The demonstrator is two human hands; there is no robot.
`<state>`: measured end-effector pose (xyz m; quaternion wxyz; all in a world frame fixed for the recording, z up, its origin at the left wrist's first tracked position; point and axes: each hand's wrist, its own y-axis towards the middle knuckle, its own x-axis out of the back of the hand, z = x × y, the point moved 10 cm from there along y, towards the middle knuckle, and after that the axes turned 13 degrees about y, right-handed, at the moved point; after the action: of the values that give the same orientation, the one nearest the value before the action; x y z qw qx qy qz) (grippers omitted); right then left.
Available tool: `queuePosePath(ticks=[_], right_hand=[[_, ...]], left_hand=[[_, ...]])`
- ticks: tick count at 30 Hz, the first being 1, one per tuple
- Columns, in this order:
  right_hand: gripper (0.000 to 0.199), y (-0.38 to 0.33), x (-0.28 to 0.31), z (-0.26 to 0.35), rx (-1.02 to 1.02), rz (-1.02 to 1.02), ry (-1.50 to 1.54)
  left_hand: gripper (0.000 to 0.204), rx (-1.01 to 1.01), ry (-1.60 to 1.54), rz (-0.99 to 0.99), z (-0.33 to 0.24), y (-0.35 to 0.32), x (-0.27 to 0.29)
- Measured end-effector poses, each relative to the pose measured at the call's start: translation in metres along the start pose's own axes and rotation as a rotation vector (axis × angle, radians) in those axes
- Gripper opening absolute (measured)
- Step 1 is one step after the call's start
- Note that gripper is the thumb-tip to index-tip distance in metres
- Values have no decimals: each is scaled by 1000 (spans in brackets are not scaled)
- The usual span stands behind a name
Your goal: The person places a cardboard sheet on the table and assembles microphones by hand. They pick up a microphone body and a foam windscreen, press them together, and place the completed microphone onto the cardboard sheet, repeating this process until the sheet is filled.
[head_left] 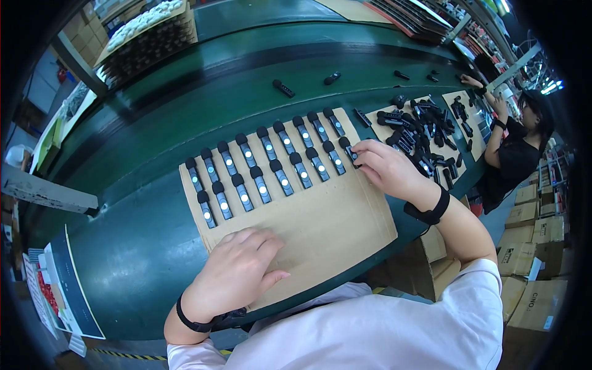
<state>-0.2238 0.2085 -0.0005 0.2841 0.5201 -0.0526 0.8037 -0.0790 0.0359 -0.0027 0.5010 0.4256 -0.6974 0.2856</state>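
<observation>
Head view: a flat brown cardboard sheet [333, 216] lies on the smooth dark green bench [142, 246], reaching its near edge. Two rows of small black oblong devices [265, 163], each with a lit round dot, run along the sheet's far half. The right hand [385, 169] pinches the last device [350, 152] at the rows' right end, near the sheet's far right corner. The left hand [237, 271] rests flat, fingers loosely spread, holding nothing, on the sheet's near left part. A loose heap of black devices [425, 132] lies on another cardboard piece toward the bench's right edge, where another person [515, 154] works. Cardboard boxes [536, 246] stand beyond that edge.
</observation>
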Motion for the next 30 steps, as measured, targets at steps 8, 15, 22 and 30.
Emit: queuePosePath(ticks=[8,15,22,30], right_hand=[[27,17,35,-24,-70,3,105],[27,68,61,-91,-123,-18,-25],[28,135,34,-147,-94,49,-277],[27,189,-14,-175,-19,123,-262]], left_hand=[[40,11,-91,0,13,-2,24],[32,71,-86,69,71,27,81],[16,208,208,-3,145,128,109],[27,49,601,110,180,225,51]])
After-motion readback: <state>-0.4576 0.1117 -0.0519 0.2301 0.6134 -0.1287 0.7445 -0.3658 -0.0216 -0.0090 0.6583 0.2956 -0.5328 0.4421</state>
